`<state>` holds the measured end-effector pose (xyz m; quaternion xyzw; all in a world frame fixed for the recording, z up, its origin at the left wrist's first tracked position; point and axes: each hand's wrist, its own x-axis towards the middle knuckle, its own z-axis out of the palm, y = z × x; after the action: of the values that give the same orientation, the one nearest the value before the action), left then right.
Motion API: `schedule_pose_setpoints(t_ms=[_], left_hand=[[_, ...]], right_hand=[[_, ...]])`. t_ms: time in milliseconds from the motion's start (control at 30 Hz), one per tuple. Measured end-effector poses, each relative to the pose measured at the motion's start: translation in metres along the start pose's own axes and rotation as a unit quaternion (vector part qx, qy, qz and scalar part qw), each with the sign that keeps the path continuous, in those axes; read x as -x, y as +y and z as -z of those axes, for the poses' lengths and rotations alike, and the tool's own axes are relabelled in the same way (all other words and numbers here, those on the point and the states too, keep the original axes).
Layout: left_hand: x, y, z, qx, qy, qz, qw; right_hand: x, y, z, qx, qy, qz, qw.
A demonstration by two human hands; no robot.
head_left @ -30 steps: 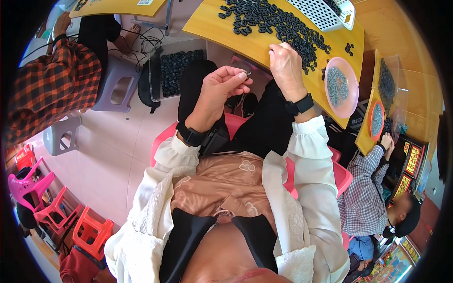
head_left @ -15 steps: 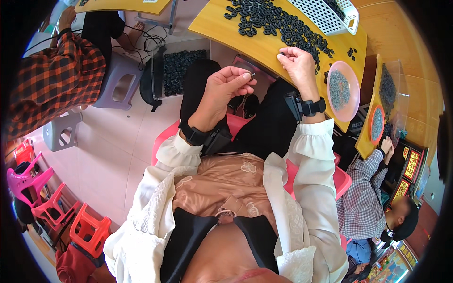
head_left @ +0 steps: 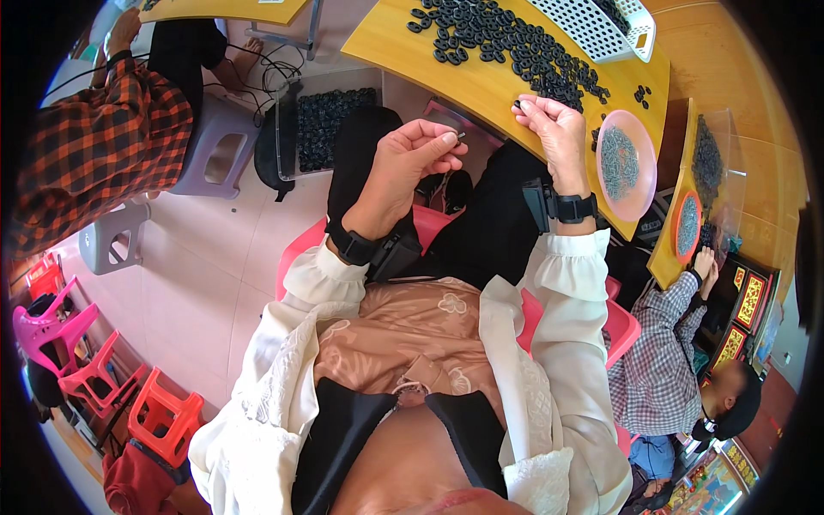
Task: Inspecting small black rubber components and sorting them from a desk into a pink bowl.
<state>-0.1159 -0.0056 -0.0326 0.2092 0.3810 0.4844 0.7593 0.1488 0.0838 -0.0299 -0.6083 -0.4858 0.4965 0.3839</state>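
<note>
Left hand [head_left: 416, 159] in front of the bench [head_left: 395, 43], short of its near edge: thumb and fingers clamped on a small slim piece [head_left: 461, 135], its tip projecting toward the right. Right hand [head_left: 556, 129] at the near edge, right of that edge's middle; thumb and fingers pinched on a small black piece [head_left: 518, 104], held just apart from the left hand's piece. On bench: heap of black oval pieces [head_left: 549, 69] beyond the right hand, pink bowl [head_left: 631, 208] of slim silvery pieces by the near right corner, white perforated basket [head_left: 579, 30] farther back near the right edge.
</note>
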Motion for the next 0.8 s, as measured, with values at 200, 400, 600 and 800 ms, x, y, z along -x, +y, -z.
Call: schedule_pose_setpoints(t_ms=[200,400,600,800], left_hand=[[0.000,-0.001,0.003,-0.004,0.003,0.004,1.000],[0.002,-0.001,-0.002,-0.045,-0.010,-0.026,0.999],[0.002,-0.002,-0.006,-0.077,-0.005,-0.069,0.995],[0.002,-0.004,-0.008,-0.078,0.004,-0.085,0.993]], right_hand=[[0.031,-0.016,-0.017,-0.134,-0.031,-0.030,0.990],[0.064,-0.023,-0.042,-0.236,-0.047,-0.105,0.965],[0.076,-0.022,-0.054,-0.328,-0.056,-0.174,0.927],[0.080,-0.031,-0.060,-0.320,-0.045,-0.160,0.933]])
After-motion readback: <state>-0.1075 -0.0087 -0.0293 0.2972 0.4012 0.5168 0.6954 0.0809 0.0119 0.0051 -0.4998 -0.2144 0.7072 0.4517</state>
